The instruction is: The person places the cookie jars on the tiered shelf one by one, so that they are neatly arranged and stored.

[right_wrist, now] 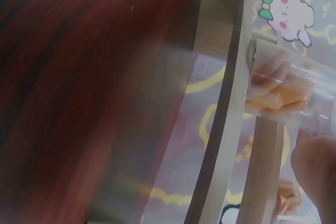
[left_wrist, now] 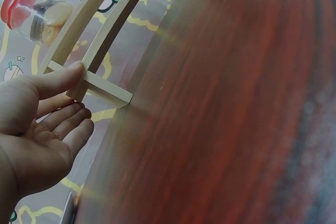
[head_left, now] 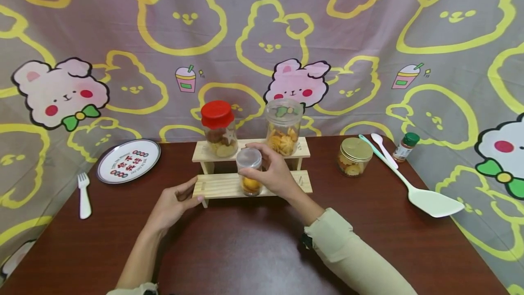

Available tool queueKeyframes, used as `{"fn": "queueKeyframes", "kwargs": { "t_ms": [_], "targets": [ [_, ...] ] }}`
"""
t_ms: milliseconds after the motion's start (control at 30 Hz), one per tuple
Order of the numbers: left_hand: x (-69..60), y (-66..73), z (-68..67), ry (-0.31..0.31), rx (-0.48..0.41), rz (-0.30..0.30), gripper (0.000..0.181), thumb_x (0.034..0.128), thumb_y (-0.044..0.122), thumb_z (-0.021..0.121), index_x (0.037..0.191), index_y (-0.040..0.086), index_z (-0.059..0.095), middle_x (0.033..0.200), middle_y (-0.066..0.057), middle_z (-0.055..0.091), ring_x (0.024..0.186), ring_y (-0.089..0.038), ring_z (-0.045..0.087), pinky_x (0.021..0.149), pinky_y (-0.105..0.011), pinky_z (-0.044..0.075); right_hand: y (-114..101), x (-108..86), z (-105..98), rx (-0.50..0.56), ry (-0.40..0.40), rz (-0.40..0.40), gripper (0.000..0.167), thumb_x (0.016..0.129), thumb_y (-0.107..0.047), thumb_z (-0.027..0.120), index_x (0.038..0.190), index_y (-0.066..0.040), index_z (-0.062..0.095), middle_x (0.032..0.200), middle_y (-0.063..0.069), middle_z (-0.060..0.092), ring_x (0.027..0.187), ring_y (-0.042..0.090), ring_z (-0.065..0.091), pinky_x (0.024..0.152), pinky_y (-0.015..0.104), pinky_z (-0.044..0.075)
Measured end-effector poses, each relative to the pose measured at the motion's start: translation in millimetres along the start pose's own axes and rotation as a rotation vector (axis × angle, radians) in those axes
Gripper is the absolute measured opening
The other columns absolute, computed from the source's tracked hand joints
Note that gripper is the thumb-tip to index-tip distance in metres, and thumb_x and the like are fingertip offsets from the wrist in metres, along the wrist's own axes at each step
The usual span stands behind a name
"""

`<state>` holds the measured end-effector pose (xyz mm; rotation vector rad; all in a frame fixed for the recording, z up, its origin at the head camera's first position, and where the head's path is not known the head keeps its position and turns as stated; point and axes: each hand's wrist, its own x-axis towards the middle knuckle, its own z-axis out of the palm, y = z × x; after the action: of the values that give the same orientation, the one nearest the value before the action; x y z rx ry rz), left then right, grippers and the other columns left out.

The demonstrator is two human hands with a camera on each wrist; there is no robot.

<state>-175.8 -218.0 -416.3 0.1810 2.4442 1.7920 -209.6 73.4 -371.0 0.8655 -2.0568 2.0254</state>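
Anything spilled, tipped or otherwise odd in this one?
Nothing stands out. The right hand holds the small jar upright at the lower tier of the wooden rack; the red-lidded jar and clear-lidded jar stand upright above, and no spilled food shows on the table.

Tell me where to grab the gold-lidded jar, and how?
The jar is probably best gripped round its body, just below the lid, coming from the left: it stands upright and round, and the spatula lies close on its right.
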Motion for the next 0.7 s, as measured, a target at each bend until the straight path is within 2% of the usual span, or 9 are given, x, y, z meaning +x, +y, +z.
{"fn": "queueKeyframes", "kwargs": {
  "t_ms": [133, 467, 700],
  "targets": [
    [-0.1, 0.2, 0.4, -0.001, 0.001, 0.002, 0.070, 0.0908, 0.013, 0.078, 0.151, -0.001, 0.044, 0.153, -0.017, 0.043, 0.139, -0.026, 0.041, 0.095, -0.013, 0.043, 1.9, 2.8, 8.2, 0.021, 0.006, 0.001, 0.055, 0.080, 0.009, 0.080, 0.129, 0.006, 0.054, 0.119, 0.018, 0.063, 0.101, 0.021, 0.063, 0.088, 0.029, 0.053],
    [-0.2, 1.0, -0.6, 0.005, 0.051, -0.018, 0.069, 0.0917, 0.015, 0.078, 0.151, 0.002, 0.046, 0.152, -0.017, 0.044, 0.137, -0.026, 0.043, 0.098, -0.019, 0.044, 2.1, 9.0, 25.4, 0.017, 0.015, 0.001, 0.054, 0.079, 0.005, 0.083, 0.126, 0.003, 0.055, 0.115, 0.013, 0.064, 0.097, 0.019, 0.064, 0.085, 0.030, 0.054],
    [0.1, 1.5, -0.4, 0.001, 0.040, -0.024, 0.069, 0.0919, 0.015, 0.078, 0.152, 0.003, 0.045, 0.152, -0.016, 0.044, 0.138, -0.026, 0.043, 0.101, -0.024, 0.044, 1.7, 11.2, 34.5, -0.041, 0.032, 0.029, 0.055, 0.081, -0.002, 0.084, 0.129, -0.001, 0.058, 0.116, 0.010, 0.064, 0.093, 0.017, 0.064, 0.081, 0.029, 0.053]
  ]
}}
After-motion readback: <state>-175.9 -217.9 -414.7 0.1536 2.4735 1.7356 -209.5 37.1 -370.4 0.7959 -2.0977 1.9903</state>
